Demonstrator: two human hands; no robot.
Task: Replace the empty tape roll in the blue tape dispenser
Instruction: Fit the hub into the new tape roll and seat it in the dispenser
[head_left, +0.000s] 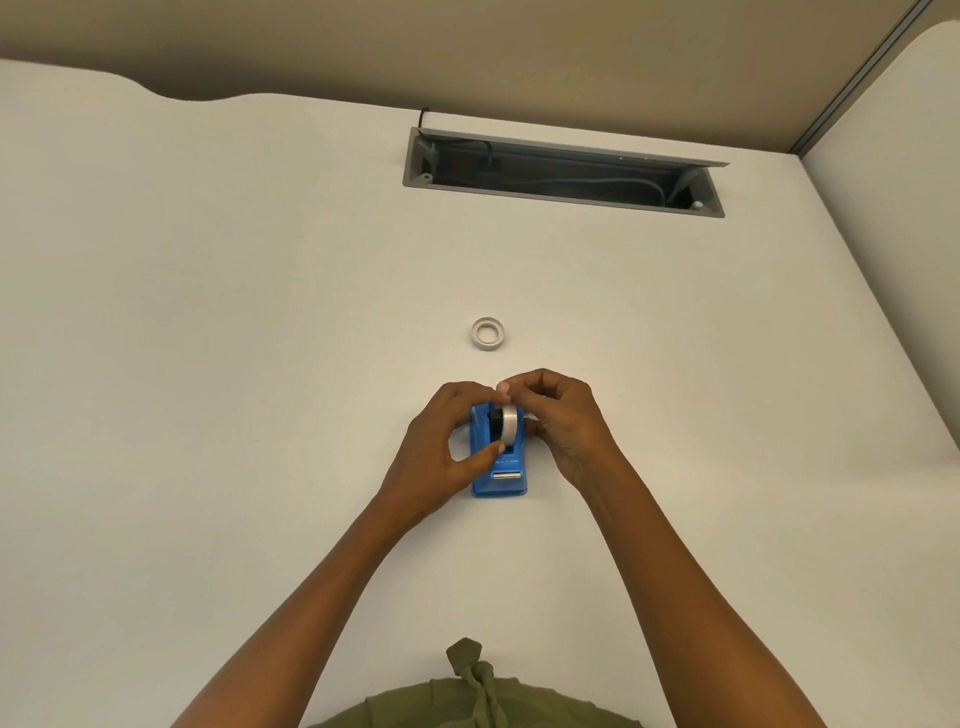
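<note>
The blue tape dispenser (500, 475) stands on the white desk (260, 364), its metal cutter facing me. A white tape roll (510, 426) on a black hub sits upright over the dispenser's cradle. My left hand (444, 449) pinches the roll from the left, thumb at its lower edge. My right hand (558, 421) grips the roll from the right, fingertips on its top. Another tape ring (488, 334) lies flat on the desk beyond the hands, apart from them.
A grey cable tray (563, 200) with its lid up is recessed in the desk at the back. A partition edge (852, 83) runs along the far right. An olive garment (483, 696) shows at the near edge.
</note>
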